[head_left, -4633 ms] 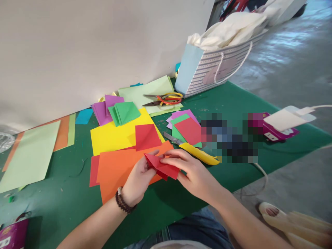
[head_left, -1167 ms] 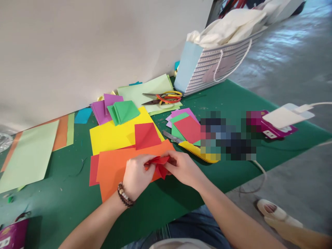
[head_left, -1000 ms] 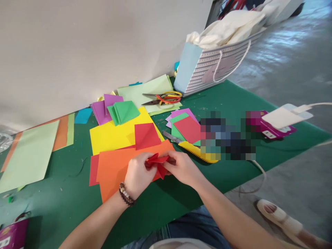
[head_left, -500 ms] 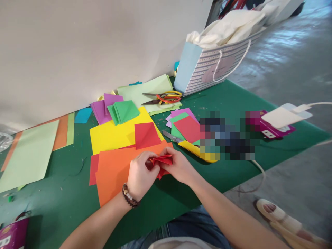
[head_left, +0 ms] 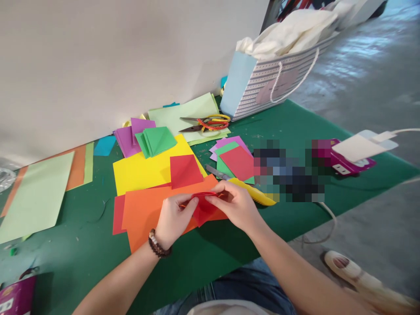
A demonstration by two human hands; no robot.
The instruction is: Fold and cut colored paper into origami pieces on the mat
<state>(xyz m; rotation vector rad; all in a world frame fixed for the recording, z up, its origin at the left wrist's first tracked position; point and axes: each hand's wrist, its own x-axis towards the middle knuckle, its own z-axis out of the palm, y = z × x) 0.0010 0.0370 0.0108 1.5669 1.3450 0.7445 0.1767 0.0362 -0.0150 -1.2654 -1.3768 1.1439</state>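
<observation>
left hand: the folded red paper is grasped at its left side by the left hand (head_left: pixel 175 221), with the fingers closed and a bead bracelet (head_left: pixel 157 244) worn at the wrist.
right hand: the same paper is pinched from the right by the right hand (head_left: pixel 234 205), with the fingers laid over its top edge.
folded red paper: the folded red paper (head_left: pixel 205 208) is held between both hands, just above the orange sheet; the layers appear to be kept together by this two-sided grip.
orange sheet: the orange sheet (head_left: pixel 147 218) is laid under the hands, overlapping the yellow sheet (head_left: pixel 141 173), on which a red square (head_left: pixel 185 171) is placed.
right of hands: a yellow utility knife (head_left: pixel 252 191) is left just beside the right hand, within easy reach, next to stacked green and purple paper squares (head_left: pixel 228 159).
far edge: scissors (head_left: pixel 203 124) are laid on a pale green sheet (head_left: pixel 179 111); folded green squares (head_left: pixel 156 141) are placed on purple squares (head_left: pixel 141 127).
surface: the papers are spread over a green tabletop (head_left: pixel 203 267), apparently so that the colours can be reached.
background: a striped gift bag (head_left: pixel 272 83) with white cloth (head_left: pixel 285 37) is stood against a white wall (head_left: pixel 114 65).
obscured: a blurred patch (head_left: pixel 288 170) right of the knife cannot be identified.
</observation>
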